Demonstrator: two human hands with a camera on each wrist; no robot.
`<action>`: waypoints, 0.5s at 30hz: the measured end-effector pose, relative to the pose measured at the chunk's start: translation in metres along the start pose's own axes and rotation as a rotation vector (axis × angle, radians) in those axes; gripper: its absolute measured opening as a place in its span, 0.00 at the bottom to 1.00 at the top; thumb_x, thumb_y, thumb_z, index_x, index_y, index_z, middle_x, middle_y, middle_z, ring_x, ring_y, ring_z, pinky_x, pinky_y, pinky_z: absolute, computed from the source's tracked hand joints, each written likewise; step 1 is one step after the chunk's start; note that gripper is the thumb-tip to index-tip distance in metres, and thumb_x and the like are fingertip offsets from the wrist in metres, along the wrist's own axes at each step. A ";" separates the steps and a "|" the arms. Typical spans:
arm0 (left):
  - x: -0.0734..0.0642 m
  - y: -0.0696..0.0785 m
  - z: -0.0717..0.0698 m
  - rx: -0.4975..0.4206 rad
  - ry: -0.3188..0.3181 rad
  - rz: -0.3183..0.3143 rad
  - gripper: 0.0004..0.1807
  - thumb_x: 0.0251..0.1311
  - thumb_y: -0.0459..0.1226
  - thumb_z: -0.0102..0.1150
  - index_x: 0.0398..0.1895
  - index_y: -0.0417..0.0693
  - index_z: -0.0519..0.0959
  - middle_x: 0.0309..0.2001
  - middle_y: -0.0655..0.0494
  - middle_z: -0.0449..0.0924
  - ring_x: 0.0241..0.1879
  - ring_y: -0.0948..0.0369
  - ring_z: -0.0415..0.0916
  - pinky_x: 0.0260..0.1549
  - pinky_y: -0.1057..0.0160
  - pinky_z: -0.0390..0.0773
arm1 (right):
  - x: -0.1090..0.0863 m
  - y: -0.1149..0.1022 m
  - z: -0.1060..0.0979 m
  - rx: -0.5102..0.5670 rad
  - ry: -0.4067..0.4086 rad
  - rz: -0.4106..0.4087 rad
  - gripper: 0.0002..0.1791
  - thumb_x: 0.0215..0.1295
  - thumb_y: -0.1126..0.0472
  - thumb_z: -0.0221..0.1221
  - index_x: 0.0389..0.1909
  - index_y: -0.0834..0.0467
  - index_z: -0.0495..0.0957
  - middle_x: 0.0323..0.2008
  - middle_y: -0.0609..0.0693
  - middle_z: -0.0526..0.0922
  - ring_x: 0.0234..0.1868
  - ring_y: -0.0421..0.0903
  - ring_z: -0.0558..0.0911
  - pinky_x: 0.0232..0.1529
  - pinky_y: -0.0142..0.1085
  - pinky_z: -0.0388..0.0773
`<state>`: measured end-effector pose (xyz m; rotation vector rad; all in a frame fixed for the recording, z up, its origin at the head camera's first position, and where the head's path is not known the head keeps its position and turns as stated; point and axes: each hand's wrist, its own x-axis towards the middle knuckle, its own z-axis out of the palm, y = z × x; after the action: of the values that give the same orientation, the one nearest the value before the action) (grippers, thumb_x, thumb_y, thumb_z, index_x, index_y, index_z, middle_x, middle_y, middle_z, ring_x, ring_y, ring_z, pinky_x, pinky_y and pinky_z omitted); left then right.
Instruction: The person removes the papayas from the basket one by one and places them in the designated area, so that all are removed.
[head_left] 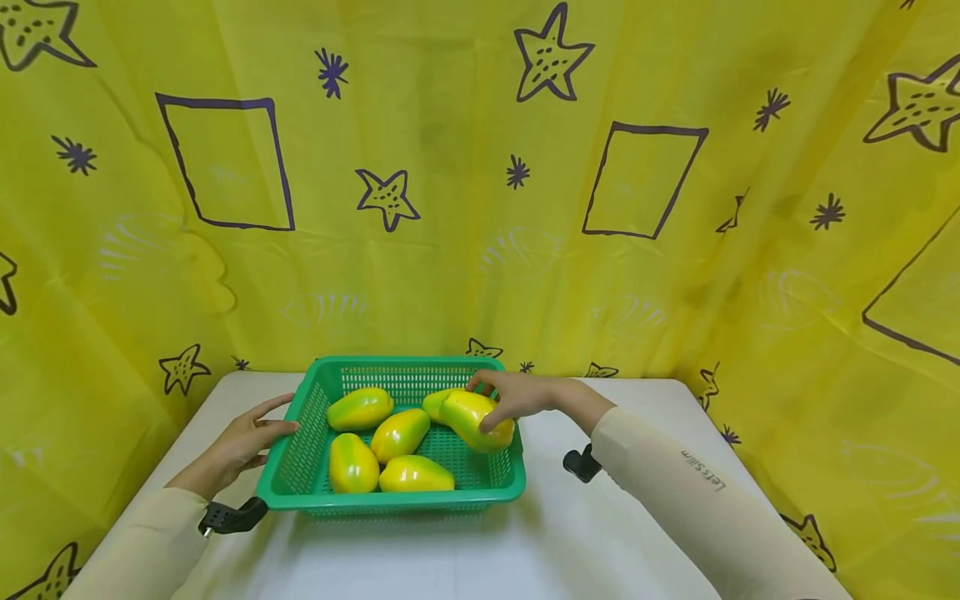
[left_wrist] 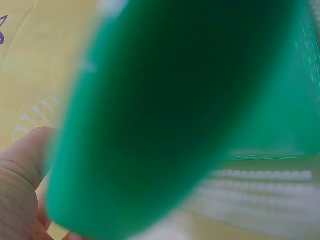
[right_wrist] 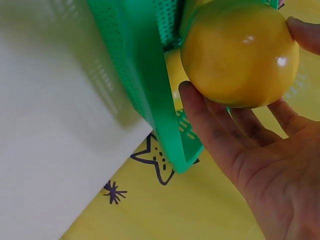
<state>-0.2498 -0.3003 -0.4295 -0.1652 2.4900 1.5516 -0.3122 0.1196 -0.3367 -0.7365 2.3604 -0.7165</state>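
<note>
Fruit (head_left: 472, 427) sits in the grip of the right hand (head_left: 521, 396), over the right end of the green basket (head_left: 360, 502), partly hiding one of the five other fruits (head_left: 401, 435) inside. Its thumb (head_left: 495, 416) presses the near side while the fingers, a little apart from one another, curl against the far side, so the hold is a wide pinch across the body. Judging from this, the step in hand is handling one fruit at the basket, though the pictures do not settle whether it is going in or coming out. If going in, the next move calls for lowering it past the right wall, clear of the fruit behind, then spreading the fingers; if coming out, for a firm pinch and a lift over the rim, since the glossy skin could slip. The left hand (head_left: 236, 442) is at the basket's left rim, thumb and forefinger reaching it, presumably to steady it on the table (head_left: 480, 558); I cannot tell how tightly those fingers close. As for writing, the right sleeve (head_left: 645, 467) carries dark lettering that seems to read "Let'sSlim". No sticker or label can be made out on the fruit or basket, and the yellow curtain (head_left: 450, 283) bears drawn stars and frames, without legible words.
</note>
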 end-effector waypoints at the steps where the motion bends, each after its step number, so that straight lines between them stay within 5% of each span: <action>1: 0.000 0.000 0.000 -0.001 0.000 0.001 0.44 0.67 0.47 0.58 0.79 0.47 0.47 0.59 0.37 0.75 0.42 0.62 0.79 0.37 0.60 0.77 | 0.000 0.001 -0.001 0.009 0.000 -0.002 0.37 0.54 0.55 0.68 0.65 0.52 0.65 0.58 0.57 0.71 0.51 0.50 0.76 0.44 0.41 0.81; 15: -0.001 0.001 0.000 -0.006 -0.001 0.004 0.44 0.67 0.46 0.58 0.79 0.46 0.47 0.54 0.41 0.77 0.39 0.63 0.79 0.36 0.60 0.77 | -0.013 0.006 -0.010 0.147 -0.037 -0.007 0.36 0.56 0.56 0.67 0.65 0.54 0.65 0.59 0.58 0.71 0.49 0.50 0.79 0.45 0.43 0.82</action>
<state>-0.2490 -0.2994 -0.4284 -0.1607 2.4868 1.5609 -0.3122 0.1352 -0.3291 -0.6885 2.2456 -0.8613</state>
